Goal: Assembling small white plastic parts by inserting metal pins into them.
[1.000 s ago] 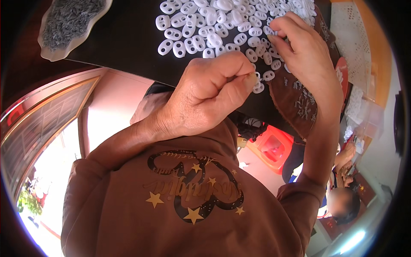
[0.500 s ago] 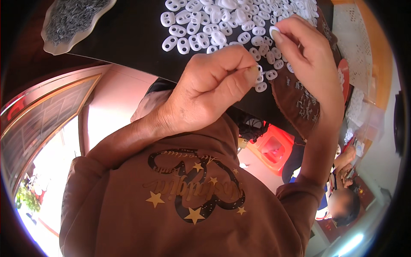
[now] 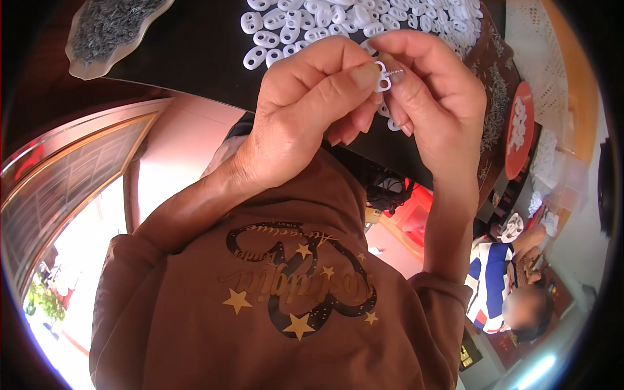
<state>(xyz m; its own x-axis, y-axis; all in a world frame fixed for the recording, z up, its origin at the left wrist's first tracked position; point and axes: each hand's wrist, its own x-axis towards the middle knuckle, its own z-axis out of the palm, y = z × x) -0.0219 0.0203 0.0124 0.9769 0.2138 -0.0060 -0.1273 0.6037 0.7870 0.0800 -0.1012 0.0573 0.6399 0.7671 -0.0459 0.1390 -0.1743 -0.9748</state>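
My left hand [image 3: 292, 117] pinches a small white oval two-hole cord lock piece [image 3: 382, 77] between thumb and forefinger. A thin metal spring [image 3: 394, 73] sticks out of its right side. Close against it, my right hand [image 3: 445, 110] has its thumb beside the spring and its forefinger curled over toward the left fingertips. What lies in the right fingers, if anything, is hidden. Beyond both hands, loose white two-hole pieces [image 3: 266, 39] are spread over the dark table [image 3: 188, 58].
A pale tray [image 3: 84, 70] heaped with grey springs is at the far left. More springs [image 3: 497, 97] lie on brown cloth at the right, beside a red plate [image 3: 515, 166] of white pieces. A red stool [image 3: 413, 224] stands below the table. Another person [image 3: 491, 273] is at lower right.
My right hand has come left and down from over the pile to meet the left hand. The white piece earlier seen in its fingertips is now hidden. The left hand has shifted slightly up.
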